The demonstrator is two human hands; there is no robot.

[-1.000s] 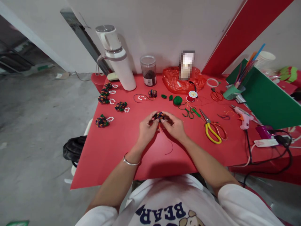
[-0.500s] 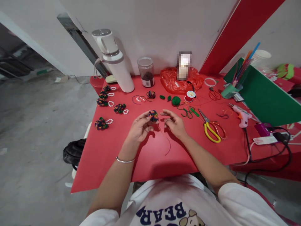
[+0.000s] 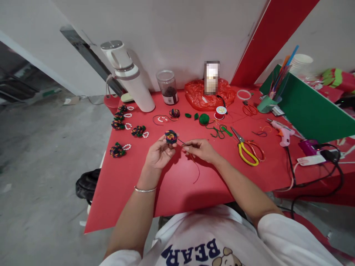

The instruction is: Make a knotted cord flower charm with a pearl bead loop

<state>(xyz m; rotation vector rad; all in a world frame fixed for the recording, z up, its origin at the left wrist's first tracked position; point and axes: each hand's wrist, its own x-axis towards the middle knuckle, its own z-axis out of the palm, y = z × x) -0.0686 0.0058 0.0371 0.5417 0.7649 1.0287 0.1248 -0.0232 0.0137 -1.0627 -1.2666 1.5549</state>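
Note:
My left hand (image 3: pixel 159 152) holds a small multicoloured yarn flower (image 3: pixel 171 136) between thumb and fingers, above the red table (image 3: pixel 177 188). To its right, my right hand (image 3: pixel 200 149) pinches a dark strand of yarn (image 3: pixel 181 140) that runs taut from the flower. A loose thin tail of yarn (image 3: pixel 198 170) hangs below the right fingers. Several finished-looking flowers with white bead loops, one of them a flower (image 3: pixel 118 150), lie at the left. Behind the hands are a multicoloured yarn ball (image 3: pixel 174 113), white beads (image 3: pixel 162 119), green leaves (image 3: pixel 188 115) and a green yarn ball (image 3: pixel 204 119).
Yellow-handled scissors (image 3: pixel 247 154), red-handled scissors (image 3: pixel 250 109) and a pink glue gun (image 3: pixel 284 135) lie at the right, near a power strip (image 3: pixel 310 160) with cables. A white bottle (image 3: pixel 138 88), a jar (image 3: pixel 168 88) and a red plastic bag (image 3: pixel 194 96) stand along the wall.
My right hand has closed its fingers on the yarn and draws it out from the flower. My left hand and the flower have moved slightly left, and the camera view has shifted.

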